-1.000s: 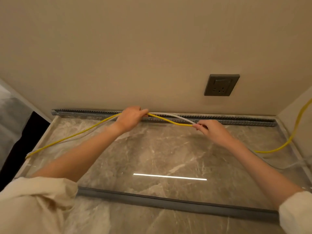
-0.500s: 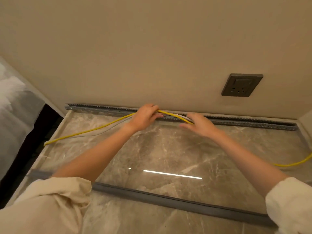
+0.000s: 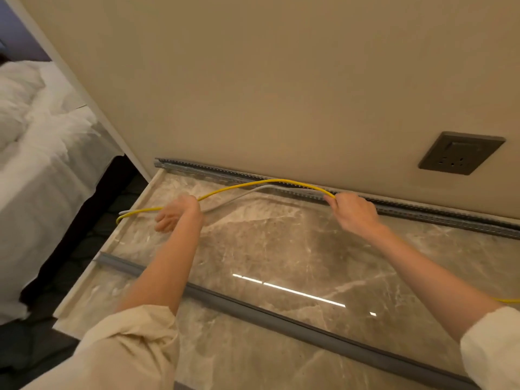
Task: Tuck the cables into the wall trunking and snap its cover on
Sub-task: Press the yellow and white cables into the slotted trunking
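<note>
Your right hand (image 3: 355, 212) pinches the yellow cable (image 3: 253, 184) and grey cable (image 3: 247, 193) against the trunking (image 3: 422, 211) at the far edge of the counter (image 3: 281, 243). Your left hand (image 3: 176, 213) is loosely curled around both cables, lifted left. The cover (image 3: 281, 323) lies loose on the near counter.

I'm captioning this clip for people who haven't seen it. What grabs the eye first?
The yellow cable arcing between the left hand and the right hand, a grey cable just under it. Behind them the open trunking runs along the wall's foot; its cover lies loose on the marble, nearer the person.
</note>
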`<state>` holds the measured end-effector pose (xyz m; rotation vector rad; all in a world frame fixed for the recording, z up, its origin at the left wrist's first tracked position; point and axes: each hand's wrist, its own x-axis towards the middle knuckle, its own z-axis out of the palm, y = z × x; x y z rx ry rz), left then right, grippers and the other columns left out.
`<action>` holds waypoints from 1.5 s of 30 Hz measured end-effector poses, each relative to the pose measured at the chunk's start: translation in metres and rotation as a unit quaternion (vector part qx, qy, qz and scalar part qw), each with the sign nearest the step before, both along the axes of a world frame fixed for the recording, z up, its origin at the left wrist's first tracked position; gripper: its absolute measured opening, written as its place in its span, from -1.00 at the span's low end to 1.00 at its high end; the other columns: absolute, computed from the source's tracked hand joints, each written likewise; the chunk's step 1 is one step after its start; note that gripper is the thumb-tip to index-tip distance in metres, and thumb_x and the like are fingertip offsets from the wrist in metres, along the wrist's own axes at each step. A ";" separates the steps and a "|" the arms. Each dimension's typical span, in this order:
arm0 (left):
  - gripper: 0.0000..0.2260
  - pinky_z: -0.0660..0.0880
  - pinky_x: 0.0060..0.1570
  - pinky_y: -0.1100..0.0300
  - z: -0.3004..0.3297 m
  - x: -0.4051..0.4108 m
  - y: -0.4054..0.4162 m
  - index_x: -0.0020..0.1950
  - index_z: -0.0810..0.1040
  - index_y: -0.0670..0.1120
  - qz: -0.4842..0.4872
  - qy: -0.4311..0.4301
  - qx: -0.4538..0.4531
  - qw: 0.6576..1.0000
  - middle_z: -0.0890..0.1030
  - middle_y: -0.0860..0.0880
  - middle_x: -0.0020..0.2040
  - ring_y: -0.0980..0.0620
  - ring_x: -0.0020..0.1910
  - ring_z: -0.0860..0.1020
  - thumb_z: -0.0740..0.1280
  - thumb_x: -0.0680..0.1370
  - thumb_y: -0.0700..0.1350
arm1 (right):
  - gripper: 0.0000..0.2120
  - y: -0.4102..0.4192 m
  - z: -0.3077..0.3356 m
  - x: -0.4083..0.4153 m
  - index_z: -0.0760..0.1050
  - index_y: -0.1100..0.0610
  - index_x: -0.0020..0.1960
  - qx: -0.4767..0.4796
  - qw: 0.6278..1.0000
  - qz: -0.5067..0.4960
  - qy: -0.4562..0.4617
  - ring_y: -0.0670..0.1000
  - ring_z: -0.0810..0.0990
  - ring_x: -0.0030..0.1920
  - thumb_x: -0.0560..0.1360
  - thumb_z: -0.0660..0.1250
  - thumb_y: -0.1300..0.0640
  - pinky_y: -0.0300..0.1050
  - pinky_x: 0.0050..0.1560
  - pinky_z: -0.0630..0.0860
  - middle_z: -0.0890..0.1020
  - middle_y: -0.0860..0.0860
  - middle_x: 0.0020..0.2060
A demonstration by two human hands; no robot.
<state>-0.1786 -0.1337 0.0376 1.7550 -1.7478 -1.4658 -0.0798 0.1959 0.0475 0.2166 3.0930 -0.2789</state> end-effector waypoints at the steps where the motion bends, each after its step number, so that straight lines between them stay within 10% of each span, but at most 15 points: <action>1: -0.60 0.31 0.29 0.01 0.000 -0.001 -0.009 0.33 0.25 -0.21 0.014 0.028 0.038 0.999 0.27 -0.20 0.39 -0.20 0.32 0.33 0.19 0.53 -0.12 | -0.48 0.000 0.001 -0.001 0.50 0.21 -0.13 0.004 1.000 -0.001 0.001 0.26 0.60 -0.06 0.61 -0.03 -0.16 0.00 -0.23 0.37 0.64 0.20 -0.10; 4: -0.63 0.38 0.26 0.04 0.005 -0.015 -0.027 0.40 0.25 -0.22 -0.058 0.086 0.085 0.991 0.40 -0.22 0.33 -0.18 0.28 0.42 -0.04 0.63 -0.11 | -0.49 0.002 0.003 -0.001 0.44 0.18 -0.26 -0.007 1.000 0.000 -0.003 0.23 0.60 -0.16 0.60 -0.02 -0.16 -0.02 -0.27 0.39 0.62 0.18 -0.20; 9: -0.82 0.34 -0.53 0.25 0.028 -0.053 -0.037 0.02 0.41 -0.21 -0.042 0.234 0.118 0.964 0.44 -0.09 -0.32 0.07 -0.49 0.36 0.03 0.59 -0.33 | -0.48 0.003 0.000 -0.003 0.35 0.14 -0.39 -0.053 0.998 -0.005 -0.037 0.12 0.50 -0.40 0.59 0.04 -0.17 -0.10 -0.44 0.35 0.51 0.08 -0.42; 13: -0.71 0.30 -0.49 0.26 0.045 -0.086 -0.032 -0.30 0.29 -0.09 -0.175 0.234 0.064 0.954 0.45 -0.17 -0.14 0.09 -0.46 0.32 0.05 0.53 -0.41 | -0.49 0.005 -0.004 -0.007 0.34 0.13 -0.40 -0.066 0.997 -0.004 -0.048 0.06 0.46 -0.46 0.59 0.05 -0.17 -0.13 -0.48 0.29 0.46 0.04 -0.46; 18: -0.68 0.52 -0.08 0.02 0.030 -0.097 -0.029 0.30 0.37 -0.27 -0.312 0.119 -0.006 0.942 0.54 -0.22 0.05 -0.14 -0.06 0.53 0.08 0.60 -0.19 | -0.50 0.009 -0.002 -0.014 0.30 0.11 -0.41 -0.065 0.997 0.004 -0.033 0.07 0.43 -0.44 0.59 0.06 -0.17 -0.12 -0.50 0.24 0.43 0.02 -0.47; 23: -0.60 0.27 0.31 -0.08 0.011 -0.067 0.014 0.34 0.31 -0.27 -0.343 -0.084 -0.301 0.886 0.31 -0.28 0.39 -0.25 0.36 0.28 0.18 0.56 -0.10 | -0.59 0.017 -0.004 -0.017 0.36 0.11 -0.34 -0.077 0.994 0.039 -0.070 0.08 0.46 -0.34 0.55 0.20 -0.15 -0.08 -0.42 0.28 0.42 -0.02 -0.43; 25: -0.61 0.29 0.29 -0.10 0.006 -0.042 0.041 0.31 0.36 -0.26 -0.417 0.056 -0.426 0.801 0.37 -0.28 0.36 -0.25 0.32 0.33 0.20 0.56 -0.07 | -0.67 0.022 -0.006 -0.017 0.43 0.10 -0.28 -0.110 0.991 0.041 -0.066 0.05 0.46 -0.35 0.51 0.27 -0.11 -0.10 -0.43 0.29 0.46 -0.02 -0.41; 30: -0.49 0.43 0.20 -0.01 -0.001 0.005 0.107 0.27 0.45 -0.23 -0.726 0.273 -0.498 0.388 0.55 -0.22 0.19 -0.18 0.17 0.51 0.33 0.49 0.11 | -0.90 0.040 -0.001 -0.014 0.55 0.09 -0.08 -0.205 0.978 0.035 -0.035 0.08 0.58 -0.19 0.45 0.40 0.10 0.00 -0.16 0.52 0.64 0.06 -0.22; 33: -0.53 0.51 0.03 0.01 0.000 0.014 0.146 0.27 0.45 -0.25 -0.780 0.264 -0.491 0.286 0.59 -0.23 0.11 -0.21 0.06 0.56 0.39 0.45 -0.04 | -0.86 0.057 0.007 -0.005 0.57 0.18 -0.04 -0.252 0.967 0.026 -0.018 0.06 0.53 -0.26 0.42 0.44 0.18 -0.08 -0.21 0.44 0.61 0.10 -0.27; 37: -0.84 0.46 -0.08 -0.11 0.004 0.013 0.178 0.06 0.49 -0.26 -0.800 0.210 -0.469 0.309 0.56 -0.29 -0.02 -0.27 -0.02 0.53 0.24 0.51 -0.26 | -0.92 0.091 0.011 0.020 0.55 0.16 -0.15 -0.269 0.961 0.036 -0.060 -0.02 0.46 -0.35 0.43 0.44 0.19 -0.13 -0.27 0.37 0.56 0.06 -0.38; 45: -0.76 0.38 -0.06 -0.09 0.018 -0.003 0.193 0.03 0.42 -0.26 -0.780 0.114 -0.501 0.357 0.49 -0.29 0.02 -0.30 0.00 0.47 0.26 0.38 -0.39 | -0.65 0.174 0.002 0.082 0.45 0.12 -0.33 -0.172 0.985 -0.018 0.016 0.05 0.46 -0.40 0.52 0.24 -0.07 0.02 -0.34 0.35 0.46 0.01 -0.49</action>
